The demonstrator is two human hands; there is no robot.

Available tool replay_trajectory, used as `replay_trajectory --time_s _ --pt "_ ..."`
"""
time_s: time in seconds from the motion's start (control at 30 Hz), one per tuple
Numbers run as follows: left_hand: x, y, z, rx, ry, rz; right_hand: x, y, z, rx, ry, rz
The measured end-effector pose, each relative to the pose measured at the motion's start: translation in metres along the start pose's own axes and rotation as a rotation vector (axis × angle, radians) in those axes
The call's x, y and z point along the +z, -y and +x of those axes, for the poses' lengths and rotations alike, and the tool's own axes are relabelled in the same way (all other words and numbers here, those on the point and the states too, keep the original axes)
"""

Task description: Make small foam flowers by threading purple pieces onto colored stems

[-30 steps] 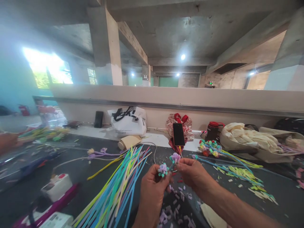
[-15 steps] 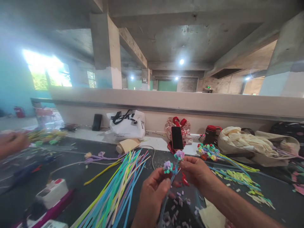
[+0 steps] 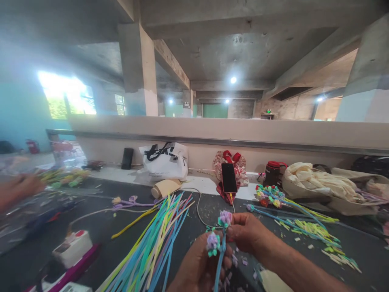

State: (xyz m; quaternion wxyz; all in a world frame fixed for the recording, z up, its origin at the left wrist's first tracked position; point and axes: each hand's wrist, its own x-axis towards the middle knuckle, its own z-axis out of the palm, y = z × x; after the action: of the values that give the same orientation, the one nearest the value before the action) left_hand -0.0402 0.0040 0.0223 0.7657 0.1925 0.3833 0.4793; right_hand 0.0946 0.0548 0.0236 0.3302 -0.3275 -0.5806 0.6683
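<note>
Between my hands is a pipe-cleaner flower spray with a fuzzy blue stem (image 3: 219,267). It carries two lilac heads with green bits: an upper head (image 3: 225,219) and a lower head (image 3: 212,242). My right hand (image 3: 255,233) pinches the spray just under the upper head. Curled behind the stem and lower head, my left hand (image 3: 196,261) holds the spray from the other side; its fingertips are partly hidden. Small lilac cut pieces (image 3: 244,261) lie on the dark table below. To the left spreads a bundle of multicoloured pipe cleaners (image 3: 148,243).
A white power socket block (image 3: 73,246) sits at left, with a cable. Behind stand a phone (image 3: 229,177), a white bag (image 3: 165,162) and a dark bottle (image 3: 271,174). Finished flowers (image 3: 270,195) and green clippings (image 3: 310,229) lie right. Another person's hand (image 3: 22,188) is at far left.
Both my hands and the spray have lowered slightly, and the spray's heads now face me more. A blue-stemmed flower now shows on the table beyond my right hand.
</note>
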Motion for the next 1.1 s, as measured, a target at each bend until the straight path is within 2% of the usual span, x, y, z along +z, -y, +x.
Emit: replay_trajectory --time_s 0.13,0.27,0.37,0.5,0.6,0.77,0.87,1.1 --pt "0.003 -0.002 -0.003 0.081 -0.047 0.013 0.008 0.019 -0.007 -0.031 -0.075 -0.143" --pt "0.003 -0.005 -0.003 0.124 0.021 0.069 0.017 0.036 -0.013 -0.103 -0.145 -0.291" --pt "0.002 -0.006 -0.001 0.163 0.075 0.097 0.017 0.034 -0.013 -0.145 -0.162 -0.351" --pt "-0.001 -0.007 0.004 0.172 0.060 0.071 0.011 0.027 -0.011 -0.164 -0.156 -0.456" --pt "-0.003 -0.009 0.006 0.170 0.024 0.050 0.008 0.029 -0.016 -0.206 -0.190 -0.671" --pt "-0.004 -0.008 0.004 0.202 0.012 0.045 0.008 0.037 -0.033 -0.481 -0.235 -1.222" --pt "-0.003 -0.005 0.003 0.180 0.008 0.069 0.009 0.037 -0.039 -0.528 -0.230 -1.483" --pt "-0.003 -0.003 0.004 0.189 0.085 0.160 0.012 0.041 -0.042 -0.517 -0.224 -1.628"
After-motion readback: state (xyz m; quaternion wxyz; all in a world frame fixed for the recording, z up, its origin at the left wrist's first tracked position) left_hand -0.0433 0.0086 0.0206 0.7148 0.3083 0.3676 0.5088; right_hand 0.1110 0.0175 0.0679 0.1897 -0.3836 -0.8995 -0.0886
